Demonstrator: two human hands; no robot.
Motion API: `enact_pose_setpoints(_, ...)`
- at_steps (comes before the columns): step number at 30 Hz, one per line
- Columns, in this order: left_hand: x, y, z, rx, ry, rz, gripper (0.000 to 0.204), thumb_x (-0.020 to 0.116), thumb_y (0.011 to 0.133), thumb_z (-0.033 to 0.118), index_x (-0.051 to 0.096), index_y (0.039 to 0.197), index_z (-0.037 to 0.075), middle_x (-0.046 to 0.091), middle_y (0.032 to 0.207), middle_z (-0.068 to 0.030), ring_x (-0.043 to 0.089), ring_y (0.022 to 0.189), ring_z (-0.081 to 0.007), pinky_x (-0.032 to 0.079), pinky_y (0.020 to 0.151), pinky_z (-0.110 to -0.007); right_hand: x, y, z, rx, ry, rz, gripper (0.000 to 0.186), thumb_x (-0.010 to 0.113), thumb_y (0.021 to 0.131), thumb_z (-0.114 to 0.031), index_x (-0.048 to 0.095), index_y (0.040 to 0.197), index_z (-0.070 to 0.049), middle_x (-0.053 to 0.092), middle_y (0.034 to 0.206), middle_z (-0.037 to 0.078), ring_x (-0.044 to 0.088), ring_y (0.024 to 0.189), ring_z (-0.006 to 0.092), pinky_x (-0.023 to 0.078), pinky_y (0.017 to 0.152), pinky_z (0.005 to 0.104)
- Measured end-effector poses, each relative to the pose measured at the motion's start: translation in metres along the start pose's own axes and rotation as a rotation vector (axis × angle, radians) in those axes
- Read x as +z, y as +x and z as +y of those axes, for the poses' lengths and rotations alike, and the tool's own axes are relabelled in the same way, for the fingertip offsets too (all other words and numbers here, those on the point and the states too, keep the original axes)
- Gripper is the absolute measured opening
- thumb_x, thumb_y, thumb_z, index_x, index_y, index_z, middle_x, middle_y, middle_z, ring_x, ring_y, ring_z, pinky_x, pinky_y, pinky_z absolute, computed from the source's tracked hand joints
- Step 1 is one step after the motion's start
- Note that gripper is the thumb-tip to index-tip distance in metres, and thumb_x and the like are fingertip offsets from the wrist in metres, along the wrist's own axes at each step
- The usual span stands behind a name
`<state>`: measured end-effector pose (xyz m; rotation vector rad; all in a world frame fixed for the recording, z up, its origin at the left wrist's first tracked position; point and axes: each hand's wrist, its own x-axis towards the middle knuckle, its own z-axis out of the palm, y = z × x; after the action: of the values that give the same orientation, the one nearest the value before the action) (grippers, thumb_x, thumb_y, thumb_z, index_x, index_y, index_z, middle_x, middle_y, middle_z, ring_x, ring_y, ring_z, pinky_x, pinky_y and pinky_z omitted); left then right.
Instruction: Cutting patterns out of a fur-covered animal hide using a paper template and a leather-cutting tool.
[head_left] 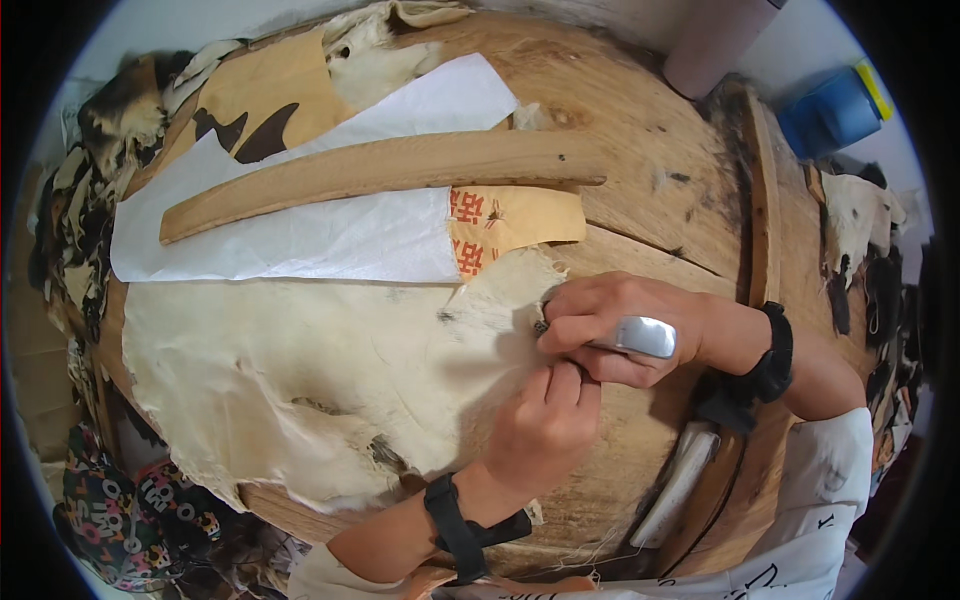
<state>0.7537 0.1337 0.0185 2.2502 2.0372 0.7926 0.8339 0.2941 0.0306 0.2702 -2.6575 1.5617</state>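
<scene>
A pale cream animal hide (280, 350) lies spread over the wooden work surface, with small dark hair patches and a ragged edge. At its right edge my right hand (625, 305) is closed around a tool with a smooth silver metal end (645, 337). The rest of that tool is hidden in my fingers, so its kind does not show. Just below, my left hand (548, 425) is closed, its fingertips pinching at the hide's right edge. My two hands almost touch, and the fingers hide what lies between them.
A long wooden slat (380, 180) lies across a white sheet (300, 250) and tan paper above the hide. Furry scraps (120, 120) hang at the left. A blue container (830, 115) stands back right. A raised wooden bar (762, 200) and a whitish strip (675, 485) lie at the right.
</scene>
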Motion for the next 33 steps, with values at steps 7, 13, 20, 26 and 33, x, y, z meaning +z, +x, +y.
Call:
enact_pose_setpoints(7,-0.006,-0.006,-0.011,-0.041,-0.151,0.005,0.004,0.06,0.066,0.004,0.057,0.07,0.002,0.047,0.063,-0.0059,0.05,0.059,-0.0194,0.042,0.051,-0.027,0.008,0.024,0.011,-0.118,0.005,0.077,0.017,0.052,0.071,-0.008,0.054,0.085,0.002,0.051,0.075,0.016,0.05,0.068,0.0345,0.043,0.062,0.0381)
enact_pose_setpoints(13,0.001,-0.006,-0.013,0.088,-0.067,0.063,0.012,0.054,0.062,0.009,0.054,0.074,0.004,0.041,0.067,-0.0031,0.045,0.06,-0.0145,0.04,0.047,-0.023,0.013,0.025,0.02,-0.106,0.006,0.142,0.016,0.049,0.072,-0.006,0.054,0.085,0.002,0.051,0.072,0.016,0.049,0.065,0.0343,0.042,0.06,0.0384)
enact_pose_setpoints(20,-0.017,-0.01,-0.013,-0.011,-0.032,-0.011,0.006,0.054,0.069,0.007,0.052,0.073,0.003,0.042,0.067,-0.0046,0.048,0.058,-0.0147,0.042,0.048,-0.022,0.01,0.016,0.014,-0.063,-0.003,0.095,0.011,0.051,0.071,-0.007,0.049,0.08,0.0,0.047,0.073,0.016,0.048,0.066,0.0346,0.041,0.059,0.039)
enact_pose_setpoints(26,-0.02,-0.005,-0.009,-0.119,-0.12,-0.186,0.008,0.055,0.067,0.005,0.052,0.074,0.004,0.044,0.07,-0.0049,0.05,0.059,-0.0173,0.044,0.051,-0.025,0.008,0.016,0.012,-0.15,-0.016,0.079,0.01,0.049,0.07,-0.005,0.048,0.079,-0.001,0.045,0.075,0.014,0.047,0.069,0.0327,0.04,0.061,0.0379)
enact_pose_setpoints(33,-0.02,-0.011,-0.016,-0.034,-0.206,-0.145,0.008,0.054,0.066,0.003,0.055,0.073,0.004,0.043,0.067,-0.0053,0.05,0.061,-0.0175,0.043,0.052,-0.027,0.008,0.031,0.015,-0.235,-0.14,0.115,0.023,0.047,0.069,-0.004,0.057,0.088,0.002,0.046,0.063,0.011,0.047,0.056,0.0287,0.04,0.05,0.0351)
